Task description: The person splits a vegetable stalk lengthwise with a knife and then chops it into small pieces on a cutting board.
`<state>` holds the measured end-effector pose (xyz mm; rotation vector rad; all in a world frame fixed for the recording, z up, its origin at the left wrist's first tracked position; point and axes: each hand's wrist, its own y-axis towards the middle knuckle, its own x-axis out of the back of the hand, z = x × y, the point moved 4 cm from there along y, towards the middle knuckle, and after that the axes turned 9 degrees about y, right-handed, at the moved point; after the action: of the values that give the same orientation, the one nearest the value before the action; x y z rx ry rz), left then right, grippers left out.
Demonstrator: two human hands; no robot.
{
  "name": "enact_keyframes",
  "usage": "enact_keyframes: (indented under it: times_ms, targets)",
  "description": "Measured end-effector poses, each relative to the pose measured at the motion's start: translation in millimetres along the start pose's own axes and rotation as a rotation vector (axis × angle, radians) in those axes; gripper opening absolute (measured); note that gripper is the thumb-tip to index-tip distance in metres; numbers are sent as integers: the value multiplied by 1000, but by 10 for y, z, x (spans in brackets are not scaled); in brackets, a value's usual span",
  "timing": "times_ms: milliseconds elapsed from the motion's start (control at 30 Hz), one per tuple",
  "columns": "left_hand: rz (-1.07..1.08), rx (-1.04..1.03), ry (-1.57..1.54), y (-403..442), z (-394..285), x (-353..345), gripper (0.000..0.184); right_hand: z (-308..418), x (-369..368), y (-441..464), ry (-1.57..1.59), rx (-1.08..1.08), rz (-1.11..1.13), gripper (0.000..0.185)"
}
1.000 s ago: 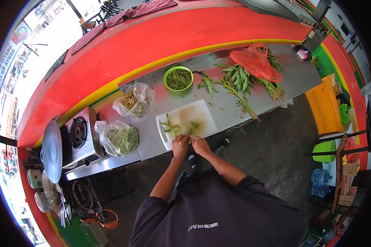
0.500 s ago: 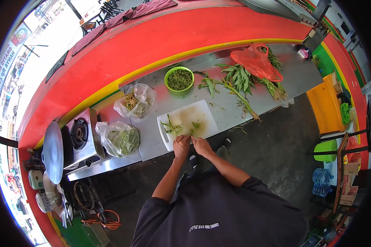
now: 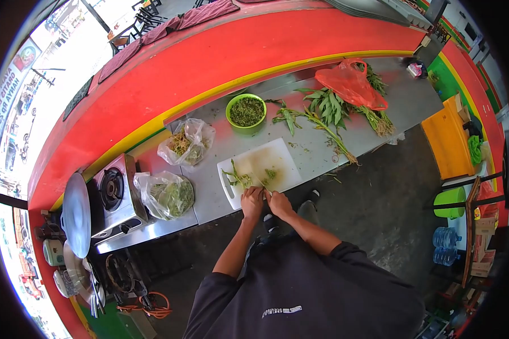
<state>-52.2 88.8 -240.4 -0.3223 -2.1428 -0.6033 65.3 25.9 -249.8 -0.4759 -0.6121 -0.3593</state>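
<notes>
A white cutting board (image 3: pixel 287 161) lies on the metal counter in front of me. My left hand (image 3: pixel 252 203) is closed at the board's near edge around leafy green stems (image 3: pixel 237 177), which lie on its left part. Close beside it, my right hand (image 3: pixel 279 204) is wrapped round the handle of a knife (image 3: pixel 261 182), whose thin blade points away over the board. A small heap of chopped greens (image 3: pixel 270 174) sits right of the blade. Beyond the board stands a green bowl (image 3: pixel 246 129) filled with finely cut greens.
Two plastic bags of greens, one nearer (image 3: pixel 169 198) and one farther (image 3: pixel 188 141), stand left of the board. Past them is a gas stove (image 3: pixel 124 198) with a big pan (image 3: pixel 76 214). Leafy bunches (image 3: pixel 331 107) and a red plastic bag (image 3: pixel 350 85) lie at right.
The view has shifted slightly, moving most counter items a little to the right and down. Both hands stay at the board's near edge, with the knife angle slightly changed.
</notes>
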Motion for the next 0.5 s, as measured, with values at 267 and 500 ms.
enact_keyframes:
  times_ms: [267,500]
  targets:
    - [4,16,-23,9,45,-6,14,-45,-53,39,45,19,11,66]
    - [0,-33,18,-39,11,13,14,50,-29,48,13,6,-53,66]
